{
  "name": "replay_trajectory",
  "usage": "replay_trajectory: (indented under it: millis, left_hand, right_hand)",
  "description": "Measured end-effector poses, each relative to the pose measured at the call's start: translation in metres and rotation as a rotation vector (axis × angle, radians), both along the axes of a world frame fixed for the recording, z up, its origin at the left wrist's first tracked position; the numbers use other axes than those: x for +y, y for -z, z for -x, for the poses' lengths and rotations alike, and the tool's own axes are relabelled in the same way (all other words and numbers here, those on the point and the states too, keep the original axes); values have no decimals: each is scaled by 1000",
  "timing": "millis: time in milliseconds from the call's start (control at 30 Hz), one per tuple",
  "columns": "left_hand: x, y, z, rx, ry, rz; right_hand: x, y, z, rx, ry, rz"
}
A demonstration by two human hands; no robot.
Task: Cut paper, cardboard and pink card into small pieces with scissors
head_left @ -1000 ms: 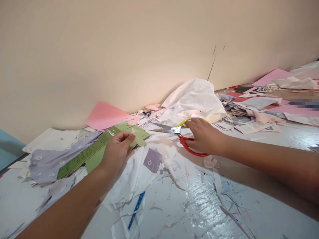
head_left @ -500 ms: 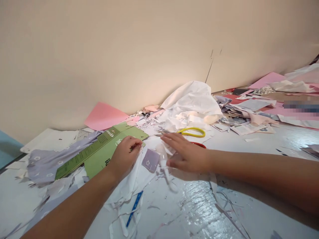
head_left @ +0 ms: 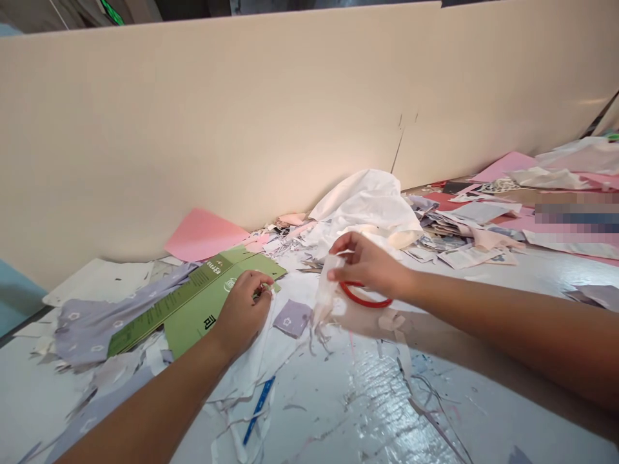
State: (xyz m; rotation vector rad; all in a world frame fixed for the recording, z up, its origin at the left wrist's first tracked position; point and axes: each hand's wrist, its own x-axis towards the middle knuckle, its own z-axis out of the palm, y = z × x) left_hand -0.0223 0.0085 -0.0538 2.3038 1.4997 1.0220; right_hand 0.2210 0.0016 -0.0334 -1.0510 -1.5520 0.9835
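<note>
Thin white scrap (head_left: pixel 325 289) is pinched in the right hand (head_left: pixel 370 261), thumb and fingertips closed on its top edge, with the ragged end hanging down just left of the red scissor handle (head_left: pixel 366 303). Tip for stuff this flimsy: pinch close to the edge with just your fingertips and don't pull hard, it tears less that way.

Closest in there's a blue-printed strip (head_left: pixel 258 403) on a torn white sheet (head_left: pixel 242 380). The left hand (head_left: pixel 240 314) is curled at the top of that sheet, but I can't tell if it's actually gripping anything. A lilac fabric square (head_left: pixel 293 318) sits between the two hands.

Half a second back the right hand was spread open over the mess. Now it's closed on the scrap, the yellow scissor loop is out of sight, and the view has tipped up.

Farther off: a green printed carton (head_left: pixel 193 309), a pink paper sheet (head_left: pixel 206 235), crumpled white cloth (head_left: pixel 360 206) and a cream wall board (head_left: pixel 193 122).
</note>
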Motion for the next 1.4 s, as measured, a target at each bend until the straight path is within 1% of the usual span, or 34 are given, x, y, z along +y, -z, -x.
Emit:
replay_trajectory:
  millis: [100,167,233,267,333,400,433,500,600,700,867,1033,1133,1200,1267,1333,1400]
  left_hand:
    - [1,2,2,5,19,0]
    - [2,3,2,4,29,5]
    - [2,3,2,-3,34,3]
    - [2,2,2,-6,34,1]
    - [1,2,1,-12,30,3]
    - [0,1,1,-16,24,14]
    - [0,1,1,-17,22,20]
    - [0,0,1,-17,20,31]
    - [-1,-2,0,-4,21,35]
    - [-3,-4,-1,13,34,15]
    - [-5,-4,2,-73,66,-57]
    - [-5,-1,2,-49,33,-54]
    - [-5,-3,0,-34,62,-44]
    - [-5,-6,-1,-36,71,-44]
    - [-5,-10,-2,-32,50,-48]
    - [-4,-16,-4,-13,43,-51]
    - [-5,-22,-4,40,83,-30]
  right_hand:
    - [18,-24,-29,-20,244,-136]
    - [31,-32,-53,-111,436,-274]
    - [45,-29,-77,-245,627,-391]
    - [52,-25,-89,-309,685,-429]
    - [64,-10,-110,-444,761,-419]
    - [74,5,-125,-612,776,-383]
    - [78,12,-130,-689,750,-379]
    - [82,21,-136,-765,690,-390]
    - [83,27,-136,-917,602,-450]
    - [79,28,-131,-1039,608,-484]
    - [69,20,-121,-1065,730,-587]
    - [69,13,-121,-1121,699,-557]
    - [67,9,-117,-1126,749,-590]
    - [62,3,-109,-1095,800,-635]
    - [54,-6,-98,-1068,832,-673]
    - [45,-16,-85,-1055,814,-713]
    - [35,-25,-70,-1038,756,-730]
